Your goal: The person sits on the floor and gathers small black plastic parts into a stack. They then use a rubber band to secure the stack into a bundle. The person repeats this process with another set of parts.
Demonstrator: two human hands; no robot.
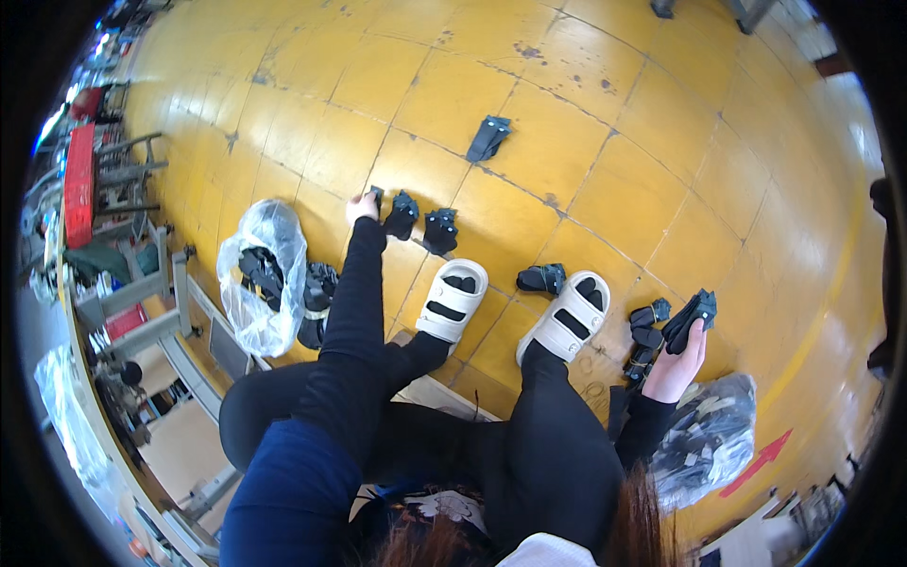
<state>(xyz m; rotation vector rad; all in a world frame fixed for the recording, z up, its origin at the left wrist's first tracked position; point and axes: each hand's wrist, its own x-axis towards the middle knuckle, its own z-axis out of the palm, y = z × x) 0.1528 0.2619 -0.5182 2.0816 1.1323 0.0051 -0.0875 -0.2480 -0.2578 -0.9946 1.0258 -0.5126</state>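
Observation:
My left hand (362,208) reaches out to the floor, its fingers closed at a small dark cloth bundle (377,196) that they partly hide. Just right of it lie two more black cloth bundles, a nearer-left one (402,215) and another (440,231), both with small pale marks on their ends. My right hand (676,369) is raised at the right, closed around a thick stack of folded black cloth pieces (690,322). Below and left of that hand, several black bundles (646,335) lie in a row on the floor.
A flat dark bundle (488,138) lies farther out on the yellow floor. Another bundle (540,278) is between my white sandals (453,300). A clear plastic bag (255,326) of black pieces stands at left, a second bag (710,439) at right. A metal-framed bench (179,354) borders the left.

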